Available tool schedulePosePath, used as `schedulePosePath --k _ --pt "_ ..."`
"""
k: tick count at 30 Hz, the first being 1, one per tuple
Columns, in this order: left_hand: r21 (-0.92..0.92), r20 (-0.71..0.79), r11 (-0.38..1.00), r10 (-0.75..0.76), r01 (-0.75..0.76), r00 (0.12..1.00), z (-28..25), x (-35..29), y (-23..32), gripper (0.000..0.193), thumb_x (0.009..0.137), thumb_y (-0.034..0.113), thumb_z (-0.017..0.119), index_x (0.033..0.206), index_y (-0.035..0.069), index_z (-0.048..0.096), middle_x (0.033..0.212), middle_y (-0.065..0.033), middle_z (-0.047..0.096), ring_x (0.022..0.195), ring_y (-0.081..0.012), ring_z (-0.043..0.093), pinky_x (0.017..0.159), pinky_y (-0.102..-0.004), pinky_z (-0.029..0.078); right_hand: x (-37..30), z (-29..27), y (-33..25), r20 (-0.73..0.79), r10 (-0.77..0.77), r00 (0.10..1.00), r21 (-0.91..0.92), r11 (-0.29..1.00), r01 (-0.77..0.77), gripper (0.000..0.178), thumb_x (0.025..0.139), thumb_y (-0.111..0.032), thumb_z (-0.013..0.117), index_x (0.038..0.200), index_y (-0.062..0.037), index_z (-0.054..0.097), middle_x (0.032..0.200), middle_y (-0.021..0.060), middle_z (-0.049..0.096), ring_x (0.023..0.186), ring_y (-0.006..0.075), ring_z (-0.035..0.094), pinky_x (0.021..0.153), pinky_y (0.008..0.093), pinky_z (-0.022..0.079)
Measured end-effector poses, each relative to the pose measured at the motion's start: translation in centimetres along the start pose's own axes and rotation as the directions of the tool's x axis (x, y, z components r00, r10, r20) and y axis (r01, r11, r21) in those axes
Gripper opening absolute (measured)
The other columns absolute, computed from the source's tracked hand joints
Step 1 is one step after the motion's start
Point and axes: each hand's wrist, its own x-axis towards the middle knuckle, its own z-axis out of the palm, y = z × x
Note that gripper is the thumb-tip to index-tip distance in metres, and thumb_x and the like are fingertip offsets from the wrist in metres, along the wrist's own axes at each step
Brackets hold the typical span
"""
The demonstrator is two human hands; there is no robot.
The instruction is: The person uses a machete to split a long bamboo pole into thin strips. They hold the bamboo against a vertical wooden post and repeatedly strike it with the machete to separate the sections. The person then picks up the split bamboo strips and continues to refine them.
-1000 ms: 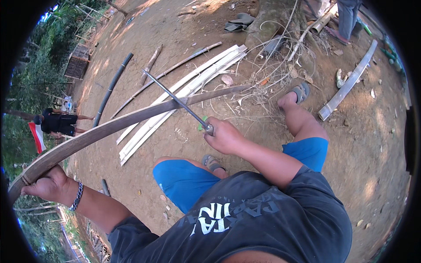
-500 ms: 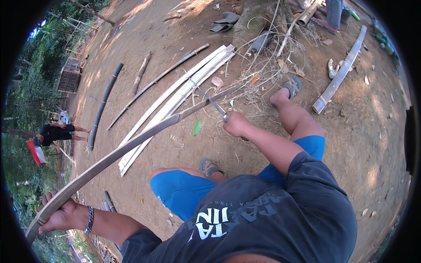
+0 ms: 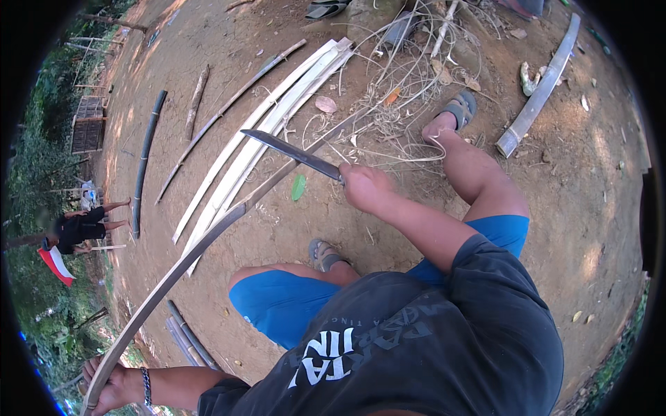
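At the lower left, my left hand [image 3: 116, 390] is closed around one end of a long split bamboo strip [image 3: 189, 256], which runs diagonally away toward the tree. My right hand [image 3: 365, 187] grips the handle of a machete [image 3: 288, 150], its dark blade pointing left. That blade lies across the far half of the strip in the picture; whether it touches the bamboo I cannot tell. Just beyond, several pale split bamboo slats [image 3: 260, 135] rest on the ground in a bundle.
Thin shavings [image 3: 399, 114] lie tangled by the tree base [image 3: 371, 17]. A dark bamboo pole [image 3: 148, 163] and a thin stick [image 3: 229, 104] lie on the dirt at left, a split bamboo piece [image 3: 541, 90] at right. Another person [image 3: 83, 227] stands far left.
My left hand and its end of the strip have moved down and slightly right. The machete has swung so that its blade shows broader and points further left. The view has shifted too.
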Motion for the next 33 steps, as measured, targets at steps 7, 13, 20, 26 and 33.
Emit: schedulePosePath --k 7,13,20,26,33 --pt "0.072 0.035 0.997 0.024 -0.027 0.999 -3.0 3.6 -0.1 0.089 0.074 0.093 0.016 0.068 0.009 0.045 0.060 -0.0110 0.039 0.055 -0.0200 0.033 0.047 -0.0341 0.029 0.5 3.1 0.6 -0.237 -0.148 0.960 -0.068 0.989 0.135 0.013 0.083 -0.008 0.052 0.096 -0.0068 0.056 0.089 0.0123 0.063 0.084 0.0311 0.065 0.070 0.0435 0.053" --pt "0.107 -0.003 0.994 0.014 -0.014 1.000 -4.8 4.3 0.6 0.093 0.076 0.091 0.012 0.071 0.005 0.047 0.062 -0.0160 0.046 0.055 -0.0237 0.038 0.048 -0.0358 0.036 0.2 2.8 0.2 -0.251 -0.184 0.950 -0.148 0.977 0.150 0.014 0.084 -0.011 0.052 0.097 -0.0090 0.055 0.092 0.0081 0.063 0.092 0.0243 0.064 0.079 0.0394 0.051" --pt "0.240 -0.166 0.971 0.036 0.005 0.985 -1.5 2.2 -0.7 0.087 0.074 0.093 0.014 0.063 0.009 0.033 0.057 -0.0092 0.035 0.052 -0.0185 0.030 0.046 -0.0323 0.027 0.5 3.2 0.3 -0.253 -0.214 0.944 -0.210 0.964 0.162 0.017 0.087 -0.013 0.049 0.102 -0.0106 0.056 0.093 0.0067 0.063 0.094 0.0229 0.064 0.090 0.0446 0.042" --pt "0.158 0.051 0.987 -0.037 0.028 0.998 -4.5 3.4 -0.1 0.088 0.072 0.095 0.015 0.064 0.008 0.033 0.057 -0.0104 0.037 0.053 -0.0188 0.031 0.047 -0.0317 0.028 0.3 3.1 0.1 -0.195 -0.186 0.963 -0.216 0.966 0.142 0.029 0.087 -0.012 0.049 0.115 -0.0081 0.056 0.101 0.0073 0.061 0.099 0.0231 0.061 0.090 0.0415 0.041" --pt "0.244 -0.136 0.970 0.029 0.005 0.990 -3.1 2.1 -0.9 0.086 0.074 0.093 0.019 0.066 0.008 0.030 0.058 -0.0107 0.036 0.054 -0.0188 0.032 0.047 -0.0320 0.027 0.0 4.6 1.7 -0.079 0.143 0.987 0.304 0.946 -0.113 0.037 0.084 -0.010 0.053 0.120 -0.0060 0.055 0.108 0.0184 0.062 0.103 0.0367 0.060 0.092 0.0460 0.046"
